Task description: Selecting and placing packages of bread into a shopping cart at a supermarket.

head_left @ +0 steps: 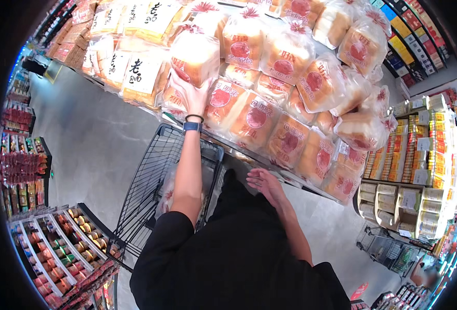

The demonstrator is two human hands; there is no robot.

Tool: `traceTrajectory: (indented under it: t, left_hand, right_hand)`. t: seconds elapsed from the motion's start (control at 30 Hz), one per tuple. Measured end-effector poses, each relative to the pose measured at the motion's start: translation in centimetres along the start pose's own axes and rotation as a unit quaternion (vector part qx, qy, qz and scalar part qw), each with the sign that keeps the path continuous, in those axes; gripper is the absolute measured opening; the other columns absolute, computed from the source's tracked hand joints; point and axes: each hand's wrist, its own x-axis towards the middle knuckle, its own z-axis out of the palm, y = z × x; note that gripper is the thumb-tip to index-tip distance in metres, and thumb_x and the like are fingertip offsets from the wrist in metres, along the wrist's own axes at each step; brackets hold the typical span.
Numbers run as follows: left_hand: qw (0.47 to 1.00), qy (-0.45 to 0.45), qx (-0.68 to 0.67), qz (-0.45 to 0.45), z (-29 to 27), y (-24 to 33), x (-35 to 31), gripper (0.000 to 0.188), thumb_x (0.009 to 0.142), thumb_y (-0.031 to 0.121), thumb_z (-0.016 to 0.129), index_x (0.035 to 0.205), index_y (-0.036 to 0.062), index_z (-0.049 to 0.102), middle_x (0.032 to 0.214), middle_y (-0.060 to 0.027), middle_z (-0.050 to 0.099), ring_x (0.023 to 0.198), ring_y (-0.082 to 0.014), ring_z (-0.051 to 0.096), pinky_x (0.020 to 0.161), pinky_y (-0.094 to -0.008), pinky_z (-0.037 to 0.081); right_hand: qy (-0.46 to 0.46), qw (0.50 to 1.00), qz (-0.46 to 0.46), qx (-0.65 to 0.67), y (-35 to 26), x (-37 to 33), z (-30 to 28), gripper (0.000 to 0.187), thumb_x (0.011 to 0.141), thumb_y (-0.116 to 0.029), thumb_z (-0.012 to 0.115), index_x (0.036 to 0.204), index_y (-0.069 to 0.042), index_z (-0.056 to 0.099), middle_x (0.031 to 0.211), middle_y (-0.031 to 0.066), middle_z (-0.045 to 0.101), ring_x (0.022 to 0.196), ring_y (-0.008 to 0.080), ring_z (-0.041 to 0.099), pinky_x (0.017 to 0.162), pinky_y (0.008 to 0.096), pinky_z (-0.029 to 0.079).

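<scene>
1. Presently, the left hand (191,95) rests on the near end of a bagged loaf (196,49), thumb to the right and fingers to the left. Whether it is clamped firmly on the bag cannot be told.
2. Location of the loaf: near edge of the stand (288,177), left of centre, above the cart.
3. The right hand (271,188) is bare of any item, its fingers apart, held just off the stand's near edge.
4. Stand surface: covered with other loaves (254,119) in clear bags with red print, laid in rows near and heaped at far right. White-label packs (142,72) occupy the left portion.
5. Cart (146,160): dark wire, at the near left of the stand, partly behind the left forearm. It holds a clear bag (165,199); contents not legible.
6. Floor (84,129): smooth and grey.
7. Room: a tiered shelf (63,253) of small tubs at near left; a rack (409,160) of boxes and cans at right; a second cart (388,248) at near right.
</scene>
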Motion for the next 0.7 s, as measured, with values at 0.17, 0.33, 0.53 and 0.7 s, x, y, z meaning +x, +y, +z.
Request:
traceTrajectory:
  t: [0.17,0.33,0.53,0.7]
  left_hand:
    - [1.000,-0.010,-0.022,0.011,-6.1,2.5,-6.1,0.107,0.074,0.015,0.087,0.151,-0.0069,0.018,0.148,-0.0288,0.026,0.137,-0.0408,0.030,0.115,-0.0488,0.027]
    - [0.996,-0.020,0.082,-0.043,-15.4,-0.3,-18.5,0.093,0.075,0.007,0.078,0.149,-0.0059,0.023,0.143,-0.0291,0.030,0.133,-0.0449,0.034,0.114,-0.0475,0.029]
    - [0.956,-0.166,0.190,-0.150,-27.4,-4.8,-35.1,0.064,0.078,0.005,0.068,0.136,-0.0024,0.042,0.132,-0.0280,0.043,0.126,-0.0464,0.040,0.109,-0.0490,0.034]
    - [0.933,-0.143,0.231,-0.236,-35.6,-2.7,-42.3,0.049,0.081,0.009,0.071,0.125,0.0004,0.053,0.117,-0.0205,0.057,0.116,-0.0378,0.053,0.101,-0.0426,0.044]
  right_hand:
    - [-0.020,1.000,0.003,-0.001,-0.5,-1.4,-2.5,0.032,0.104,-0.020,0.048,0.127,0.001,0.053,0.121,0.0159,0.061,0.114,0.0274,0.062,0.103,0.0411,0.049]
    - [-0.073,0.997,0.034,0.003,-0.1,-3.6,-4.3,0.032,0.104,-0.020,0.047,0.127,0.002,0.052,0.121,0.0172,0.061,0.115,0.0279,0.062,0.103,0.0425,0.048]
    - [-0.154,0.981,0.114,-0.023,4.5,-5.3,-6.4,0.033,0.105,-0.022,0.045,0.128,0.000,0.053,0.121,0.0162,0.062,0.115,0.0281,0.061,0.103,0.0438,0.049]
    - [-0.212,0.954,0.200,-0.071,8.6,-6.4,-5.8,0.031,0.105,-0.023,0.045,0.124,-0.001,0.056,0.120,0.0143,0.063,0.113,0.0258,0.062,0.100,0.0404,0.050]
